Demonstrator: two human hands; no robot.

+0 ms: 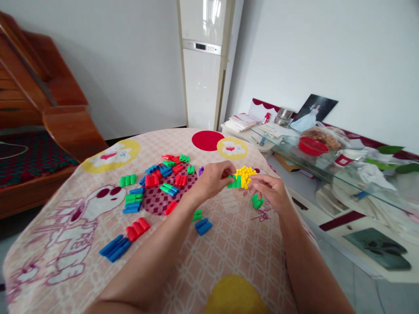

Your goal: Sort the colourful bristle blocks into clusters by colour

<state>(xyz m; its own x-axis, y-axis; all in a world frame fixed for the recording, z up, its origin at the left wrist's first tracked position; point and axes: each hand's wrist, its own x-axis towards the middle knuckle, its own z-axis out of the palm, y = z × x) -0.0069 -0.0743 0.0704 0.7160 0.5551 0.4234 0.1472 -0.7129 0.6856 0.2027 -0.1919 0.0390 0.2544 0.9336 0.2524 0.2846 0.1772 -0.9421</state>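
My left hand [215, 178] pinches a green ribbed plastic building block [234, 182] between thumb and fingertips, above the table. Just beyond the block lies a pile of small yellow plastic pieces [246, 173]. My right hand [271, 190] is at the right edge of this pile, with its fingers drawn together; whatever may be between the fingertips is too small to make out. Below the right fingers, another green block [257, 201] rests on the cloth. Under my left forearm's right side lie a blue block [203, 226] and a small green block [197, 215].
Red, green and blue blocks [152, 180] lie scattered on the patterned tablecloth [229, 248] to the left. A small purple piece [200, 171] is beside my left wrist. At right stands a glass-topped cabinet [360, 183] with a red bowl [313, 146]; a wooden seat [65, 126] is at left.
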